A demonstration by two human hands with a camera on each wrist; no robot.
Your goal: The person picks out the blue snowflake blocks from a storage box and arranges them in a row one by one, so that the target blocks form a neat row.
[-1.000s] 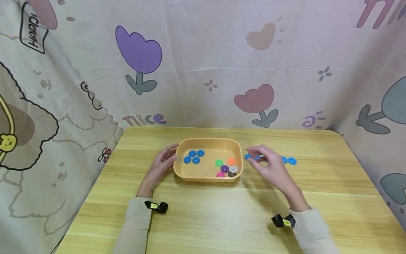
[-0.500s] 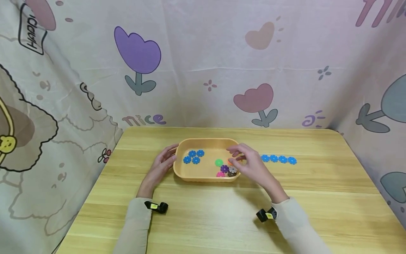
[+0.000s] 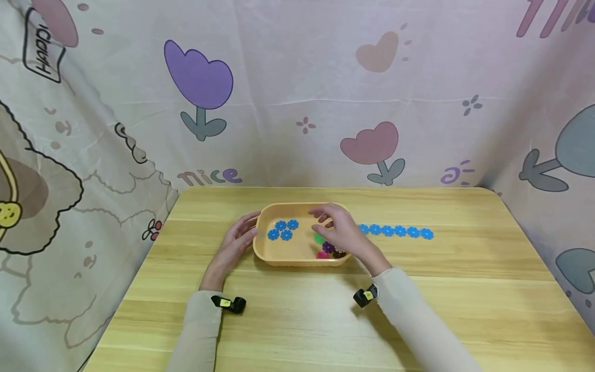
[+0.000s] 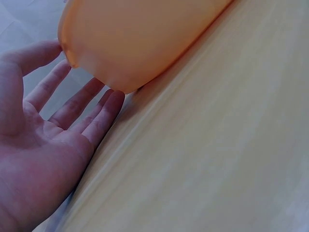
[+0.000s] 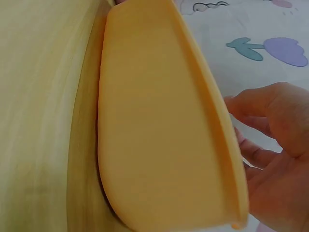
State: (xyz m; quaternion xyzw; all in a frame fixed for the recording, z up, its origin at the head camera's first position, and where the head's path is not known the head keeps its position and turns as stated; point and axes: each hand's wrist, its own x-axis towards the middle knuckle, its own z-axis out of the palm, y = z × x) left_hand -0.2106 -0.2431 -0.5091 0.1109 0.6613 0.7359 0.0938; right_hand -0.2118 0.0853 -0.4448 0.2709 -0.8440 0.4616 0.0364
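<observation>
A yellow-orange plastic basin (image 3: 297,262) sits on the table. My left hand (image 3: 234,245) rests its fingers on the basin's left end; the left wrist view shows these fingers (image 4: 104,113) fairly straight against its wall. My right hand (image 3: 343,230) hovers over the basin's right part with thumb and fingers apart, and nothing shows between them. Several blue notched discs (image 3: 286,235) lie in the basin's left part. Under my right hand are a green disc (image 3: 318,238), a purple disc (image 3: 328,247), a pink disc (image 3: 322,255) and a dark disc (image 3: 339,254), partly covered.
To the right of the basin, several blue discs (image 3: 401,231) form a row on the wooden table (image 3: 297,315). A patterned cloth (image 3: 279,67) hangs behind the table and at both sides.
My right hand has moved left from the near end of the blue row to above the basin, uncovering the row. The left hand stays at the basin's end.
</observation>
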